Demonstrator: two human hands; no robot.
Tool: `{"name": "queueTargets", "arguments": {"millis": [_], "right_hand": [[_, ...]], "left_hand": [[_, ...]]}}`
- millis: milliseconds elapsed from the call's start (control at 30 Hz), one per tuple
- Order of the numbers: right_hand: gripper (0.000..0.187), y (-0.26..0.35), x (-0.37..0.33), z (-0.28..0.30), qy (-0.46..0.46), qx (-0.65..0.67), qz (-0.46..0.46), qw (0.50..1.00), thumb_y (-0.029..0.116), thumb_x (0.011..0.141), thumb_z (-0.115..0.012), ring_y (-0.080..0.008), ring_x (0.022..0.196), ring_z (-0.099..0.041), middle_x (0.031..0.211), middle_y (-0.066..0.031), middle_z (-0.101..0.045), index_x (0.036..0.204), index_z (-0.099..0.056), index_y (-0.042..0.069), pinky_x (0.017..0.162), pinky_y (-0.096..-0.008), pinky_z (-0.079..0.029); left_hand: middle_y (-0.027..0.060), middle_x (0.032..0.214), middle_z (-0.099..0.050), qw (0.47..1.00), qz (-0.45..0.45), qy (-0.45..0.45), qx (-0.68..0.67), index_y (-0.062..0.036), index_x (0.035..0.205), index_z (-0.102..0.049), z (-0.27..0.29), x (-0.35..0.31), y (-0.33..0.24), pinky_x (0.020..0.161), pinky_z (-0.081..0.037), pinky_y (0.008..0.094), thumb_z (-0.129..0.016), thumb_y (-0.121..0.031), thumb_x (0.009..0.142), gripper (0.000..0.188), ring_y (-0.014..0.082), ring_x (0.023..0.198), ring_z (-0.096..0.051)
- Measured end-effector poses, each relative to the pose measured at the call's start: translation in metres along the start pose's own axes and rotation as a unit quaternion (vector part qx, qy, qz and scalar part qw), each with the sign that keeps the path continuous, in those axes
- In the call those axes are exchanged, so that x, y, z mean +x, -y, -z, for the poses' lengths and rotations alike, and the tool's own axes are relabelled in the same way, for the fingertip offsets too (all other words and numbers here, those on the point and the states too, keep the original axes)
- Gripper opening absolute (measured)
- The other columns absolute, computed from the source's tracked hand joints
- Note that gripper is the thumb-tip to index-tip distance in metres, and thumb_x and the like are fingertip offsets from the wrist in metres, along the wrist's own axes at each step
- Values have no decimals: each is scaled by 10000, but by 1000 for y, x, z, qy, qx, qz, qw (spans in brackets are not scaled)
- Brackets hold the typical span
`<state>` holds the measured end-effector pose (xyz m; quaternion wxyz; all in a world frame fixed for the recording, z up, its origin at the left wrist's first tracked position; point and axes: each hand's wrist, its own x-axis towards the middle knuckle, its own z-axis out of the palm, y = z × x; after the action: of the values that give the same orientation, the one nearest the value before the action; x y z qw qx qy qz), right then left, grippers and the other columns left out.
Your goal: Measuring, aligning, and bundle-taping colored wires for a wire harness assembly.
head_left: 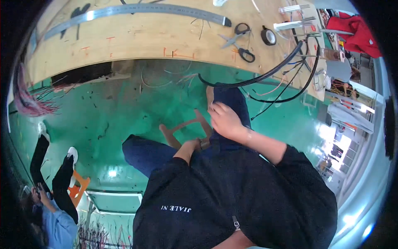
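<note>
My right hand is above my right thigh, its fingers curled in and pressed together. Whatever is between them, if anything, is too small to make out. Low at my lap, my left hand shows only in part, and its fingers cannot be made out. It is close to a brown stool-like frame between my legs. Ahead of my right hand, a thick black cable loops off the edge of the wooden table. A thin black lead with a small plug hangs from the bundle beside my right knee.
Scissors, a roll of black tape and a long steel ruler lie on the table. Pink and dark wires hang at its left end. Another person sits at lower left, near an orange stool.
</note>
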<state>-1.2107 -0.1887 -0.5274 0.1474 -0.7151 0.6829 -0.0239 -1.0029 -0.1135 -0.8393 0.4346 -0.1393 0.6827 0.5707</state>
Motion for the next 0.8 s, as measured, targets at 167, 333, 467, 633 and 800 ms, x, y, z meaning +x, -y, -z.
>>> {"name": "queueTargets", "arguments": {"millis": [167,333,467,633,800], "right_hand": [[355,-53,70,-103,22,-298,-21,954,191,859,-518,-322,1272,-451,1273,-218,-560,1109,-638,-30,1051,-467,-371],[304,-109,82,-140,381,-263,-159,872,169,835,-568,-273,957,-675,998,-104,-715,1062,-693,9,712,-530,-531],[156,-55,36,-100,66,-185,30,980,143,737,-610,-248,669,-684,736,-97,-696,832,-721,88,526,-420,-517],[206,16,-45,57,-34,-84,184,979,308,874,-592,-221,605,-632,644,-43,-589,858,-570,104,489,-357,-491],[276,-3,-112,86,-189,-70,264,943,359,863,-631,-173,707,-550,713,-26,-469,819,-510,115,567,-308,-447]], "left_hand": [[262,1351,-503,997,13,-80,-19,-14,1377,-438,46,-9,-8,986,-453,423,-687,-383,806,724,362,1189,-549],[261,1405,-435,960,50,-273,-40,-21,1462,-301,107,-87,-7,1014,-436,468,-696,-380,821,834,423,1260,-461],[242,1413,-411,774,-90,-626,42,-83,1501,-204,123,-179,-28,1033,-410,451,-800,-163,679,1018,404,1255,-460],[184,1310,-527,755,-149,-597,227,-74,1366,-451,133,-262,-70,1012,-423,439,-765,-57,667,766,352,1248,-489],[133,840,-667,917,-111,-384,3,1,1008,-655,77,-347,-131,717,-499,322,-648,-56,856,163,185,794,-628]]}}
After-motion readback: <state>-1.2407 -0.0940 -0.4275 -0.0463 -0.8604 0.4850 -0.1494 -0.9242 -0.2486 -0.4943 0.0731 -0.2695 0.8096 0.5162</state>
